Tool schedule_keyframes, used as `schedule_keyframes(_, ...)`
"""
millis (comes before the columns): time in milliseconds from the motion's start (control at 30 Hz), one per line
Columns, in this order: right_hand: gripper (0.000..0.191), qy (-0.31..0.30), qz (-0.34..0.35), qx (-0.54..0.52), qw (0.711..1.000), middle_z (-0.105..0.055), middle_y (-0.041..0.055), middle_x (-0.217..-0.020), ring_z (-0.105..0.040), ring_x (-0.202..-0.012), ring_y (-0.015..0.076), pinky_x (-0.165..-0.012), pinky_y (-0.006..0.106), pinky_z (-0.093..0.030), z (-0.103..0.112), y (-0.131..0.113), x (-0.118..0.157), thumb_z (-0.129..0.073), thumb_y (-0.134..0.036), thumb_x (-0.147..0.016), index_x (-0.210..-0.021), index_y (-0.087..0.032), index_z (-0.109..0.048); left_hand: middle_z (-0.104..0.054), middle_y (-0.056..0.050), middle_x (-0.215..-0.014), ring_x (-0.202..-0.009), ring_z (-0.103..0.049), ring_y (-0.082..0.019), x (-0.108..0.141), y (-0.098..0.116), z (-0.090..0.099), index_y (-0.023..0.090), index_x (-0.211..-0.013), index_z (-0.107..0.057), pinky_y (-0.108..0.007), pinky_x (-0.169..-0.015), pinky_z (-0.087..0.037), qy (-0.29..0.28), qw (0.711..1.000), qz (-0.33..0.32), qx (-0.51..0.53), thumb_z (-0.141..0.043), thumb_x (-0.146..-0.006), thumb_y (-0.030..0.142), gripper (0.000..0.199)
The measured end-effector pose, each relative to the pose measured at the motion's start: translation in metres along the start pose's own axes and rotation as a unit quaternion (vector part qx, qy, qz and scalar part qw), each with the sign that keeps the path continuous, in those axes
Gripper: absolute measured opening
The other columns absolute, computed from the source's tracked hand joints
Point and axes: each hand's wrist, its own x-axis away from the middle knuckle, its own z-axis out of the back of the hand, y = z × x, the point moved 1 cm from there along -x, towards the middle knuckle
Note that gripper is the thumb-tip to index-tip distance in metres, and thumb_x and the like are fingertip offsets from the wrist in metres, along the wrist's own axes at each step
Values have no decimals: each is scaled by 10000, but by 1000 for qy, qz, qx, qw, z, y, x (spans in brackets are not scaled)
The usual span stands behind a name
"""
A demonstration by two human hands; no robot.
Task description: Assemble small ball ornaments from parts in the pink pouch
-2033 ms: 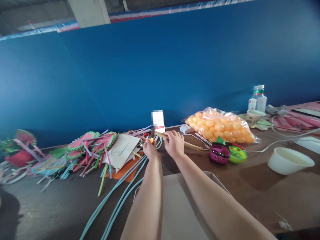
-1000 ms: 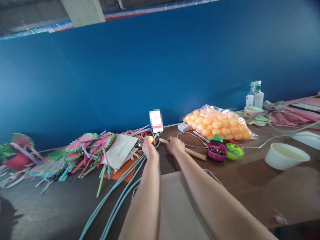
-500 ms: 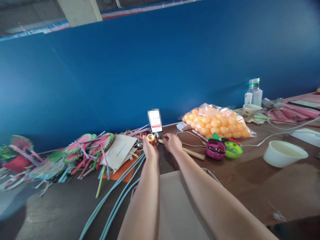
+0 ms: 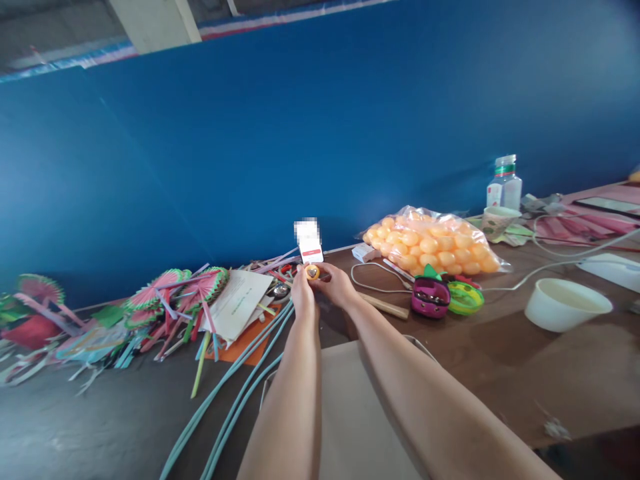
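Observation:
A small round orange object (image 4: 313,272) with a dark and silvery middle is held up between my two hands; its exact kind is too small to make out. My left hand (image 4: 303,295) is closed around its left side. From the other side, my right hand (image 4: 336,284) touches its edge with closed fingertips. Just behind it a phone (image 4: 311,249) with a lit screen leans near the blue wall. Beneath my right wrist a wooden stick (image 4: 385,307) lies on the table, partly covered. A small silvery round piece (image 4: 281,291) rests left of my left hand.
Papers (image 4: 240,297), pink-green folded paper fans (image 4: 160,290) and pale blue tubes (image 4: 235,393) spread leftward. To the right are a purple case (image 4: 431,298), a green dish (image 4: 465,298), a bag of orange balls (image 4: 435,243), a white bowl (image 4: 567,307) and a bottle (image 4: 505,183).
My right hand has moved left from over the stick's end to the orange object. The object, in my left hand, has shifted slightly right and now sits between both hands.

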Motion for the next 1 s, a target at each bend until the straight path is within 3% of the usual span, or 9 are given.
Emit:
schedule_keyframes(100,407,15,-25,19,999,-712,1,-1006,-649,-764,142,-762,265,-518,2,-2,0,-708,-226,-748,-1151,-262,-663,-684,-101,-1016,-935,-659,-200,-1,-3,1,153,-1008,-691,-303,-810,-524,-40,999,-7,3,-677,-787,346,293)
schedule_keyframes(200,380,23,-18,35,999,-713,-5,-1003,-650,-773,138,-771,259,-516,4,-3,0,-679,-201,-759,-1134,-262,-668,-688,-83,-973,-926,-657,-191,-2,-5,2,157,-991,-685,-297,-824,-513,-44,999,-13,-4,-747,-710,288,317)
schedule_keyframes(333,364,27,-6,42,999,-712,8,-1005,-661,-830,143,-788,255,-513,4,0,0,-664,-193,-766,-1127,-241,-662,-683,-76,-826,-783,-660,-183,-2,-5,2,124,-918,-678,-300,-739,-517,-52,999,1,6,-744,-689,345,324)
schedule_keyframes(600,348,28,-42,124,991,-714,21,-1004,-668,-861,153,-810,273,-509,0,6,3,-637,-187,-793,-1138,-233,-640,-639,-36,-707,-595,-602,-135,0,-2,3,138,-833,-641,-259,-589,-469,43,997,60,11,-677,-751,321,204)
schedule_keyframes(767,265,105,-29,170,979,-701,29,-1022,-650,-925,159,-839,273,-491,4,5,3,-563,-183,-835,-1079,-226,-657,-614,-20,-687,-566,-570,-111,-4,-2,4,143,-826,-630,-231,-555,-440,86,994,57,-44,-651,-770,265,136)
schedule_keyframes(900,238,170,-3,196,966,-682,43,-1044,-630,-936,157,-849,267,-479,4,-12,3,-503,-199,-868,-1049,-206,-656,-595,-11,-671,-554,-550,-95,-3,-2,2,122,-858,-628,-224,-572,-438,88,992,56,-65,-643,-774,260,163)
schedule_keyframes(1000,247,179,0,229,957,-669,32,-1084,-625,-915,162,-802,265,-482,7,-38,-1,-484,-231,-878,-1057,-228,-654,-582,-3,-676,-546,-533,-73,3,0,0,120,-873,-623,-210,-587,-441,79,993,58,-66,-635,-781,256,164)
